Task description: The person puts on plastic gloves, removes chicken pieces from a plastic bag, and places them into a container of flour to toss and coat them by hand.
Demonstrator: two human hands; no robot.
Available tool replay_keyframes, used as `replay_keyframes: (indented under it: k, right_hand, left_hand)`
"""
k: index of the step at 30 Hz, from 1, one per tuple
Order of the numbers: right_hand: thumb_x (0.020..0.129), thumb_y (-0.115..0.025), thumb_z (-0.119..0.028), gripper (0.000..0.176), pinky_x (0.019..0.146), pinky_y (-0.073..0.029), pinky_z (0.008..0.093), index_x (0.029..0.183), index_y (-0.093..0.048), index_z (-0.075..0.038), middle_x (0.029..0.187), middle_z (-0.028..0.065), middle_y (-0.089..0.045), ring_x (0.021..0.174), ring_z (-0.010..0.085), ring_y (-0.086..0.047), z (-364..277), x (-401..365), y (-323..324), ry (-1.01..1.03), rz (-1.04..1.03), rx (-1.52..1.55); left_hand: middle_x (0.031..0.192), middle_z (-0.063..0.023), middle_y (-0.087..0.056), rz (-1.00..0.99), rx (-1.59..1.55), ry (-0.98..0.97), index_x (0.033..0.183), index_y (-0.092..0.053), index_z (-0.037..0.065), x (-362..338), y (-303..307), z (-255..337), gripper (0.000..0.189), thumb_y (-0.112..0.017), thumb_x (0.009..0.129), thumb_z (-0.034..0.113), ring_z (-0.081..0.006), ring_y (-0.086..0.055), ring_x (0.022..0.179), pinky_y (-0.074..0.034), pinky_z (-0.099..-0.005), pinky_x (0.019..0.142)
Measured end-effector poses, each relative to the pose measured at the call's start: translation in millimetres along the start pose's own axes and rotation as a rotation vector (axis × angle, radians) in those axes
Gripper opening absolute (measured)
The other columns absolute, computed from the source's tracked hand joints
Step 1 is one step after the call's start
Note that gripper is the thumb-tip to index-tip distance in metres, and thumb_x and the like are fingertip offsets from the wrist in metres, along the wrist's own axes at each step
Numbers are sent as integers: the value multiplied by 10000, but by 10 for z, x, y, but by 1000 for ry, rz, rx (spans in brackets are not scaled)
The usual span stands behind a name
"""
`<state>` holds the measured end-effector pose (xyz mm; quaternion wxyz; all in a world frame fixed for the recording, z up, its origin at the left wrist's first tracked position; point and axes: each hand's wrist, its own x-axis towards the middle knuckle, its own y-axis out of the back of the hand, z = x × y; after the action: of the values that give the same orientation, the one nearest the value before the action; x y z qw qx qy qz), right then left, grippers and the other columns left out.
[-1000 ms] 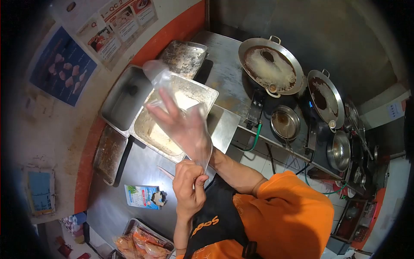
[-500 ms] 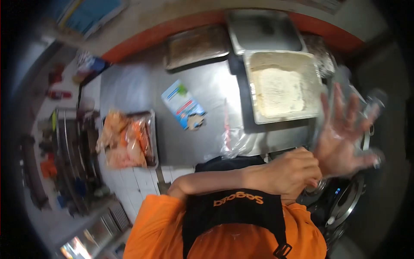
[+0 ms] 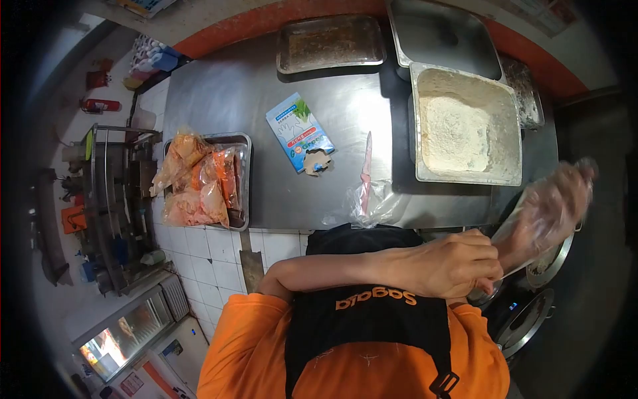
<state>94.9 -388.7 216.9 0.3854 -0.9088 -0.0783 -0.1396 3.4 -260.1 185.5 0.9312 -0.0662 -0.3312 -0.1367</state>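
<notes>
My right hand [image 3: 553, 207] is raised at the right, inside a loose clear plastic glove [image 3: 515, 226]. Its fingers are half bent and slightly blurred, and no object shows in it. My left hand [image 3: 458, 265] reaches across my front, with its bare fingers closed on the glove's cuff at my right wrist. Beyond my hands, on the steel table, lie a knife with a pink handle [image 3: 365, 189], a crumpled clear plastic bag [image 3: 385, 205] and a torn blue-and-white glove box [image 3: 299, 130].
A deep metal pan of flour [image 3: 458, 133] stands beyond my right hand, before another metal pan [image 3: 445, 40]. A shallow brown-stained tray [image 3: 331, 45] sits at the back. Bagged raw chicken [image 3: 199, 189] rests in a tray at left. Round pots [image 3: 528, 322] stand at lower right.
My right hand has turned, and its spread fingers have drawn together and bent. My left hand keeps its grip at the right wrist. The view has shifted slightly.
</notes>
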Motion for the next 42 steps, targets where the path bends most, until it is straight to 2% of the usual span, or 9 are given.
replay_keyframes:
  k: [3, 7, 10, 14, 16, 23, 29, 33, 42]
  right_hand:
    - [925, -419, -630, 916, 726, -432, 307, 1538, -72, -43, 669, 14, -504, 542, 93, -427, -445, 98, 586, -11, 67, -43]
    - [948, -453, -581, 902, 625, -509, 242, 1536, -52, -27, 511, -49, -507, 376, 23, -413, -696, 109, 952, -73, 74, -119]
    - [824, -505, -751, 1202, 553, -498, 212, 1497, 192, -40, 650, 63, -644, 641, 113, -634, -278, -177, 421, -380, -269, 282]
    - [800, -728, -480, 1075, 845, -497, 345, 1547, -94, -37, 1161, 148, -619, 1003, 204, -605, 151, -554, 549, -332, -504, -1061]
    - [766, -783, -77, 807, 760, -504, 278, 1474, -398, -102, 1039, 64, -659, 843, 127, -627, 310, -713, 811, -702, -498, -1021]
    - [785, -783, -173, 708, 646, -491, 241, 1410, -463, -82, 888, 60, -677, 716, 97, -602, 953, -778, 322, -635, -477, -844]
    - [835, -725, -222, 186, 617, -499, 324, 886, -705, -44, 722, 124, -673, 640, 210, -641, 1328, -449, -17, -558, -1024, -837]
    - [827, -740, -213, 178, 577, -477, 315, 877, -694, -49, 691, 116, -645, 609, 181, -617, 1360, -272, -299, -463, -1246, -915]
    - [865, -728, -142, 150, 461, -394, 185, 839, -657, -12, 629, 40, -646, 527, 21, -553, 1096, -360, -338, -395, -710, -916]
  left_hand:
    - [795, -73, -590, -73, -17, 83, 864, -603, 42, -230, 240, -55, 134, -709, 840, 121, -250, -598, 761, -467, -357, 720]
    - [871, -124, -667, -453, 537, 974, 880, -631, 13, -846, 591, -639, 364, -741, 822, 355, -303, -661, 807, -508, -439, 639]
    - [833, -122, -682, -288, 958, 799, 862, -643, 10, -1432, 522, -1221, 418, -727, 816, 417, -310, -677, 793, -509, -451, 649]
    - [841, -148, -698, -255, 957, 948, 877, -658, -6, -1510, 590, -1317, 335, -706, 840, 324, -308, -682, 809, -523, -430, 665]
    - [922, -133, -712, 34, 376, 1181, 907, -671, -20, -1282, 784, -970, 181, -639, 883, 156, -214, -679, 887, -536, -356, 720]
    - [972, -112, -685, 456, -489, 1013, 1072, -617, -39, -1519, 1122, 61, 215, -597, 897, 84, -200, -671, 900, -527, -338, 818]
    - [1026, -166, -676, 883, -755, 957, 1157, -580, -55, -1619, 1247, 544, 306, -577, 934, 154, -176, -693, 802, -553, -309, 772]
    - [983, -158, -704, 554, -95, 1105, 1124, -630, -62, -1772, 1143, 657, 272, -576, 959, 148, -188, -684, 910, -525, -294, 849]
    - [918, -97, -719, 1178, -139, 767, 1009, -632, -31, -1927, 921, 339, 156, -684, 863, -15, -125, -676, 813, -534, -251, 755]
